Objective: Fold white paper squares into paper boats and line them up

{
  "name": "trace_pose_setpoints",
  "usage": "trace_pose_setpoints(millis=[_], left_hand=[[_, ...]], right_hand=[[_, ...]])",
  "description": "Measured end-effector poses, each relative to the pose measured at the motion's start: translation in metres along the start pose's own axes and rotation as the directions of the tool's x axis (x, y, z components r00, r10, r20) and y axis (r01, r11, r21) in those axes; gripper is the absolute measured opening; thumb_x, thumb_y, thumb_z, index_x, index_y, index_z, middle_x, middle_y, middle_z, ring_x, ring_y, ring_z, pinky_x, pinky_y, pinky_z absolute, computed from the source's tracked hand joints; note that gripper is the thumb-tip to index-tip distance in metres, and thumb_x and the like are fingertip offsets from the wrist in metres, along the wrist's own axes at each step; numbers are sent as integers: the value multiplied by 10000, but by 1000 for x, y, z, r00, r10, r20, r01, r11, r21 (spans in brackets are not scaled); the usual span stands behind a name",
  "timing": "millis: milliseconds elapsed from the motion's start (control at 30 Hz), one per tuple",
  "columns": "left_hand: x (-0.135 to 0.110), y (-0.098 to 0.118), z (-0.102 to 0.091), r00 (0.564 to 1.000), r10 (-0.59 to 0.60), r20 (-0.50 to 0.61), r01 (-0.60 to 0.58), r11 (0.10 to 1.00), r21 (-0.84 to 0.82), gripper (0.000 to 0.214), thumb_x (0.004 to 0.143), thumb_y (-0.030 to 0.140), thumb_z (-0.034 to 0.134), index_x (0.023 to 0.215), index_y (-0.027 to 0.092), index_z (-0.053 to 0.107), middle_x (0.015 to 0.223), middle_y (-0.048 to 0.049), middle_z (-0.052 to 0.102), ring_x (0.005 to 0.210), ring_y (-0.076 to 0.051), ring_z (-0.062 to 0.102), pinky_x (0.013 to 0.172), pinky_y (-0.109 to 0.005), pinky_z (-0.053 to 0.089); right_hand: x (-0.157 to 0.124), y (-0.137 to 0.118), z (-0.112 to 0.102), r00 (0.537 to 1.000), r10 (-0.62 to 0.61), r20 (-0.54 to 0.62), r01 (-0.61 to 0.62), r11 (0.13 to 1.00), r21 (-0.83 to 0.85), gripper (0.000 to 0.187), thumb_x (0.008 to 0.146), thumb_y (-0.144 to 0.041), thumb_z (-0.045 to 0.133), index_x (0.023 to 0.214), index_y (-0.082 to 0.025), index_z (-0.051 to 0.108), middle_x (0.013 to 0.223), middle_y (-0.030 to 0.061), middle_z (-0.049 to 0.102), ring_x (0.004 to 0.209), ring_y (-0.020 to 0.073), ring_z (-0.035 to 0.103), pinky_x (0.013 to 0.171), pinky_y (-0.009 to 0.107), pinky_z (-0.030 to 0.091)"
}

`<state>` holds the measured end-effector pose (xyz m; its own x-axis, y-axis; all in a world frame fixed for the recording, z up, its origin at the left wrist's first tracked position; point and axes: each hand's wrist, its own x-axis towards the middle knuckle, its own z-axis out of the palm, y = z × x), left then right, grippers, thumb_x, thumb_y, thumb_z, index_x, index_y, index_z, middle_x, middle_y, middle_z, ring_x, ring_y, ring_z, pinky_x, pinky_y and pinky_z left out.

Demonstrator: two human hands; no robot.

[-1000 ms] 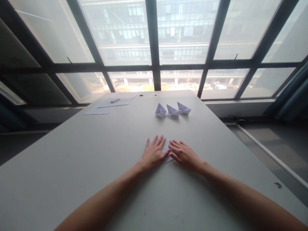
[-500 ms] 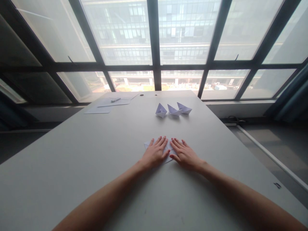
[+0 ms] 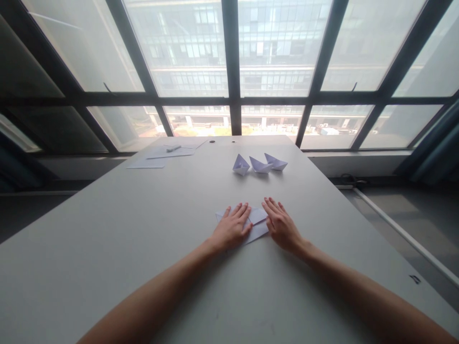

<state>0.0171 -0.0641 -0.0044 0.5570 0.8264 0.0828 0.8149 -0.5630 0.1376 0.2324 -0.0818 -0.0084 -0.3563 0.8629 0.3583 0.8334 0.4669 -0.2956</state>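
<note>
A folded sheet of white paper point(image 3: 258, 231) lies flat on the table in front of me, a crease line showing near its middle. My left hand point(image 3: 233, 226) rests flat on its left part, fingers spread, hiding much of that side. At the paper's right edge is my right hand point(image 3: 281, 224), turned a little on its side with the fingers stretched out; it covers the right corner. Farther back stand three folded paper boats, a left one point(image 3: 241, 165), a middle one point(image 3: 260, 165) and a right one point(image 3: 276, 162).
The white table point(image 3: 143, 229) reaches toward a large window. At its far left lie some paper sheets point(image 3: 146, 163) with a small white object point(image 3: 173, 148) on top. A dark mark point(image 3: 415, 279) shows near the right edge. Curtains hang at both sides.
My right hand has slid to the right across the paper and tilted onto its side, uncovering the paper's middle. My left hand has stayed in place.
</note>
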Motion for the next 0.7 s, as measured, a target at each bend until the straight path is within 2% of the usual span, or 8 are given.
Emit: trace_pose_setpoints(millis=[100, 200, 300, 533, 700], left_hand=[[0, -2, 0, 999, 34, 9, -34, 999, -9, 571, 1027, 428, 268, 1547, 191, 277, 1614, -71, 228, 1499, -233, 183, 1204, -489, 144], [0, -3, 2, 999, 40, 9, -40, 999, -20, 541, 1042, 388, 203, 1543, 203, 289, 1610, -52, 244, 1497, -211, 191, 1209, -467, 142], [0, -4, 3, 999, 34, -3, -34, 999, -27, 540, 1049, 384, 169, 1540, 202, 299, 1607, -47, 256, 1496, -202, 194, 1210, -459, 141], [0, -1, 4, 1000, -1, -27, 1, 1000, -3, 570, 1040, 449, 205, 1533, 188, 321, 1605, -66, 260, 1493, -239, 204, 1205, -471, 161], [1, 1, 7, 983, -173, -67, 177, 983, 50, 747, 996, 595, 227, 1523, 72, 315, 1597, -159, 248, 1497, -304, 165, 1201, -509, 147]], right_hand=[[0, -2, -3, 984, -163, 69, 155, 982, 110, 557, 928, -143, 363, 1483, -147, 413, 1561, 100, 350, 1466, 197, 267, 1206, 434, 233], [0, -4, -3, 949, -262, 175, 233, 957, 174, 530, 955, -205, 401, 1484, -183, 415, 1548, 82, 377, 1448, 211, 312, 1196, 446, 263], [0, -4, -4, 937, -277, 213, 240, 953, 182, 513, 973, -252, 414, 1484, -198, 416, 1549, 72, 373, 1446, 225, 318, 1190, 465, 272], [1, -5, -6, 941, -265, 210, 231, 957, 175, 480, 993, -303, 422, 1458, -190, 456, 1525, 87, 414, 1433, 227, 345, 1188, 456, 279], [0, -4, -5, 941, -269, 205, 238, 957, 164, 438, 992, -309, 431, 1410, -212, 514, 1507, 86, 448, 1421, 238, 368, 1179, 468, 296]])
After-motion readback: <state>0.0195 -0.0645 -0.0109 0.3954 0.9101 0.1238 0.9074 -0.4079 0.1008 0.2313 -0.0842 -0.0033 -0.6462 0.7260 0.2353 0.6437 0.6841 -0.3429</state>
